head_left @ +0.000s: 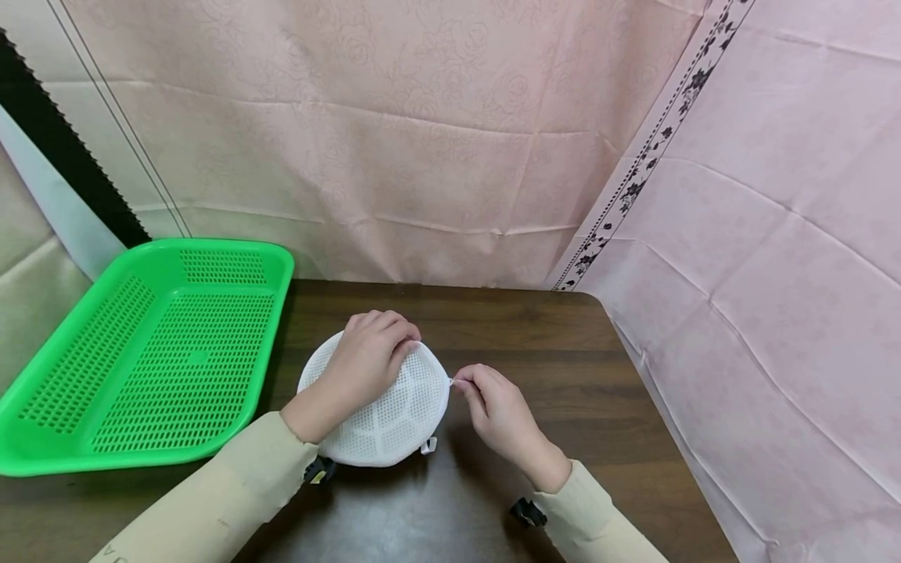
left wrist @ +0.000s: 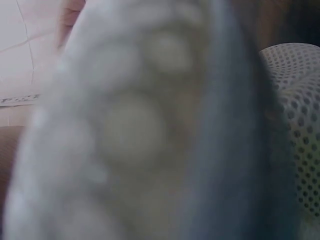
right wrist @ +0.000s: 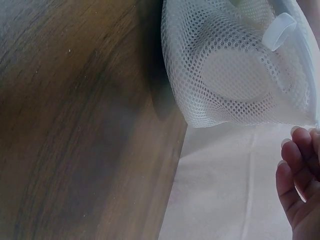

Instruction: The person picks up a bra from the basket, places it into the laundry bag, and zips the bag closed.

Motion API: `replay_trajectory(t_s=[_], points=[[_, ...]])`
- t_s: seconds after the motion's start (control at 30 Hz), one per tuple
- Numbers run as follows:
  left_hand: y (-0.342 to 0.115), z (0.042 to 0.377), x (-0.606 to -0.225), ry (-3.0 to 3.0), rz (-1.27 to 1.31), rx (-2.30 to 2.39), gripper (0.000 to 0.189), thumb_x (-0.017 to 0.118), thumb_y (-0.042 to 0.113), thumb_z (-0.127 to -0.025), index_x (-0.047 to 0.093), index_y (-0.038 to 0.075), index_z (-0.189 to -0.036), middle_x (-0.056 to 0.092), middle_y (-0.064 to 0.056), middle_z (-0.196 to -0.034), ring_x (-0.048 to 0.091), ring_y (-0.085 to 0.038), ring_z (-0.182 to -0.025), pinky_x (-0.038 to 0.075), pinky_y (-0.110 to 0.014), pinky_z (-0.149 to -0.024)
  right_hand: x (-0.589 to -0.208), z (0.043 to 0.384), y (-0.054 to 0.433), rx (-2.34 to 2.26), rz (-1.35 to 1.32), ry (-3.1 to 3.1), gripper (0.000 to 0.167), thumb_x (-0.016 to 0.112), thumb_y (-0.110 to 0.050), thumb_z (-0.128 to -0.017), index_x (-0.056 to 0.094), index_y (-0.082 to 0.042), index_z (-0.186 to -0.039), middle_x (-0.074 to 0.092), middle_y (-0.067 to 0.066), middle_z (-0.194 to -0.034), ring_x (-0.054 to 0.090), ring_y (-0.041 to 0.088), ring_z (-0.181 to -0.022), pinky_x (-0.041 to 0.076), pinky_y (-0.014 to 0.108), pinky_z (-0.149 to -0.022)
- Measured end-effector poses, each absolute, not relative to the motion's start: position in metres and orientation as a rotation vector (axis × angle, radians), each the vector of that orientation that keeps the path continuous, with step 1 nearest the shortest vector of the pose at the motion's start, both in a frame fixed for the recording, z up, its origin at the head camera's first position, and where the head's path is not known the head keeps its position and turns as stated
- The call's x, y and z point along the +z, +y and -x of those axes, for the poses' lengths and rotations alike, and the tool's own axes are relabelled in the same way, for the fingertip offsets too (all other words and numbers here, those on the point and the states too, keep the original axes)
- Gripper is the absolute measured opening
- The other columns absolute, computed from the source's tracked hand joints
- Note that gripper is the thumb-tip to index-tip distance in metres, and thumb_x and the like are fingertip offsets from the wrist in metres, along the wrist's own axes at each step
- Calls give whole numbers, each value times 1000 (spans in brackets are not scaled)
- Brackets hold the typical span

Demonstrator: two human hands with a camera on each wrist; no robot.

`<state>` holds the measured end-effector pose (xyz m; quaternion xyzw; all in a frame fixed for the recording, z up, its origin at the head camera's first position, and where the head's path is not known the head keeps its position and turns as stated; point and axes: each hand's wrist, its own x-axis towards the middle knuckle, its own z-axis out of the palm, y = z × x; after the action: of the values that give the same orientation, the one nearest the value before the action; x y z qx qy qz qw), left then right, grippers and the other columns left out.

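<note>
A round white mesh laundry bag (head_left: 404, 407) stands on the brown table. My left hand (head_left: 368, 356) lies over its top and grips the far rim with curled fingers. At the bag's right edge, my right hand (head_left: 498, 409) pinches the small zipper pull (head_left: 451, 381) between thumb and forefinger. In the right wrist view the bag's mesh side (right wrist: 220, 105) shows a white fabric loop (right wrist: 279, 31) and a pale round patch; the curled fingers (right wrist: 295, 165) are beside its corner. Blurred mesh (left wrist: 125, 125) fills most of the left wrist view.
A large green plastic basket (head_left: 278, 328) stands on the left of the wooden table (head_left: 535, 336). Pale patterned cloth (head_left: 450, 156) hangs behind the table and along its right side.
</note>
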<state>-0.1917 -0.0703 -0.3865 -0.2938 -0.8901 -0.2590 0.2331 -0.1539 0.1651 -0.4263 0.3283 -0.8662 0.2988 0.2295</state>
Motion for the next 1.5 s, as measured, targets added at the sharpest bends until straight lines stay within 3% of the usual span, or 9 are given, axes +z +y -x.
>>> replay_trajectory(t_s=[0.13, 0.27, 0.7, 1.07, 1.3, 1.5], points=[[-71, 192, -387, -2453, 759, -714, 5, 66, 19, -92, 68, 15, -95, 63, 2, -97, 57, -24, -96, 36, -48, -91, -426, 153, 166, 835, -909, -2390, 7, 58, -17, -98, 61, -10, -97, 62, -2, -88, 56, 10, -82, 48, 27, -74], [-72, 192, -386, -2466, 726, -718, 5, 66, 19, -92, 68, 14, -95, 63, 1, -97, 56, -25, -96, 36, -48, -92, -427, 153, 167, 845, -912, -2389, 3, 62, -11, -95, 61, -10, -97, 62, -2, -88, 55, 10, -81, 48, 27, -73], [-75, 193, -385, -2491, 664, -729, 7, 65, 19, -93, 68, 14, -97, 63, 0, -98, 56, -25, -96, 35, -50, -94, -425, 153, 167, 819, -908, -2377, 15, 68, -2, -88, 61, -11, -97, 62, -3, -88, 56, 10, -81, 48, 27, -73], [-79, 193, -385, -2466, 611, -723, 7, 64, 17, -93, 67, 11, -96, 63, -2, -95, 56, -27, -92, 37, -49, -93, -426, 151, 169, 827, -910, -2377, 4, 63, -10, -94, 61, -9, -97, 63, -1, -87, 57, 10, -83, 48, 27, -74], [-80, 193, -387, -2476, 602, -716, 6, 65, 15, -93, 67, 11, -96, 63, -2, -96, 56, -26, -92, 37, -50, -93, -426, 151, 170, 827, -908, -2393, 19, 52, -25, -101, 62, -9, -97, 61, -6, -89, 57, 9, -85, 48, 27, -76], [-80, 194, -388, -2491, 593, -709, 6, 64, 15, -93, 67, 12, -97, 63, -2, -96, 55, -26, -92, 37, -49, -93, -426, 151, 171, 830, -915, -2376, 15, 54, -24, -100, 61, -11, -97, 62, -4, -89, 57, 10, -85, 48, 27, -77]])
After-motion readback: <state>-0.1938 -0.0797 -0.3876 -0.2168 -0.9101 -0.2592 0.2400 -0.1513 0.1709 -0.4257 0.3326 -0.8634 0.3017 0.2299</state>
